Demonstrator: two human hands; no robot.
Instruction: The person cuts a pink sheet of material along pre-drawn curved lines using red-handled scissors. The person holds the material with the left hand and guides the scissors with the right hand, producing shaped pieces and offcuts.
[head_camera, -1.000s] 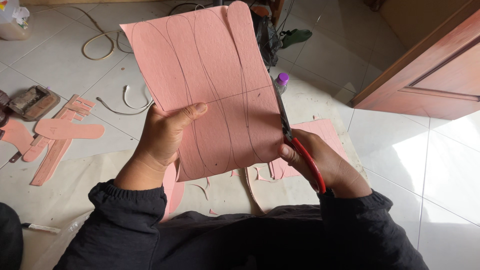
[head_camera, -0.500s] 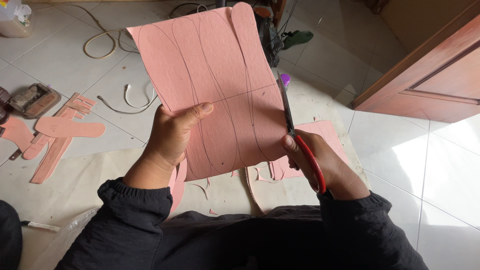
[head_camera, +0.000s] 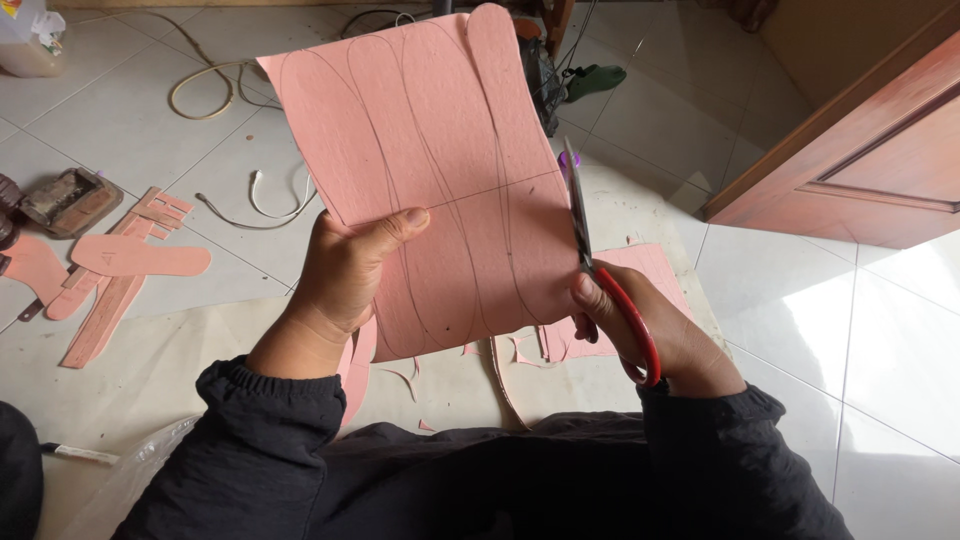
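The left hand (head_camera: 345, 275) pinches the pink sheet (head_camera: 430, 170) upright above the floor (head_camera: 850, 330), thumb across its face to keep it taut, while the right hand (head_camera: 655, 335), closed around red-handled scissors (head_camera: 600, 270), cuts along the sheet's right edge, following a pencilled outline.

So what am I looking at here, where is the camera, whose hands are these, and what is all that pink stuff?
There is no machine here: the camera sits on a person's head and looks down at their own two hands. The left hand holds up a pink sheet with long rounded outlines drawn on it. The right hand works red-handled scissors, whose blades lie along the sheet's right edge. On the tiled floor, at the left, lie a cut-out pink sole shape and pink strips. A white cord curls nearby, and a wooden door stands at the right. Small pink scraps lie under the hands.
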